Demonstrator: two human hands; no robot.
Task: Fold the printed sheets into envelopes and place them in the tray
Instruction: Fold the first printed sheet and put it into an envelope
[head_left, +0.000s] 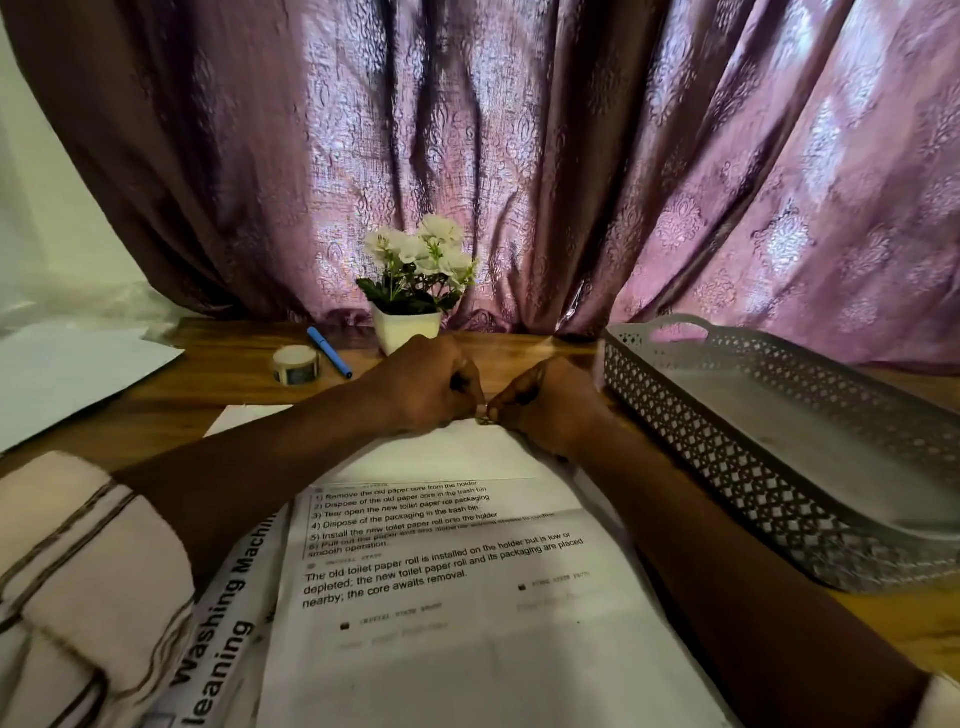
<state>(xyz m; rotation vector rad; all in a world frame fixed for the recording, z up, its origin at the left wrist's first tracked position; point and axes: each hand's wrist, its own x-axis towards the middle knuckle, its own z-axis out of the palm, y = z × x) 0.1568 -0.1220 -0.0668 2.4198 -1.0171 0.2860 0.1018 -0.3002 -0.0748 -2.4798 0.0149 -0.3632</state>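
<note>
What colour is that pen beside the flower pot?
Blue: the slim pen shows best in the head view.

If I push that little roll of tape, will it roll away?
Probably not. The tape lies on a flat face on the table, so it would likely just slide. Stood on its edge, it could roll. It looks small and ring-shaped, so it is probably light.

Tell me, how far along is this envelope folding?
Early. Done: the top sheet has its far part folded toward the person. In hand: the left hand and right hand pinch that fold's far edge. Left: the remaining folds, the sheet beneath, and filling the tray, where no envelope shows.
</note>
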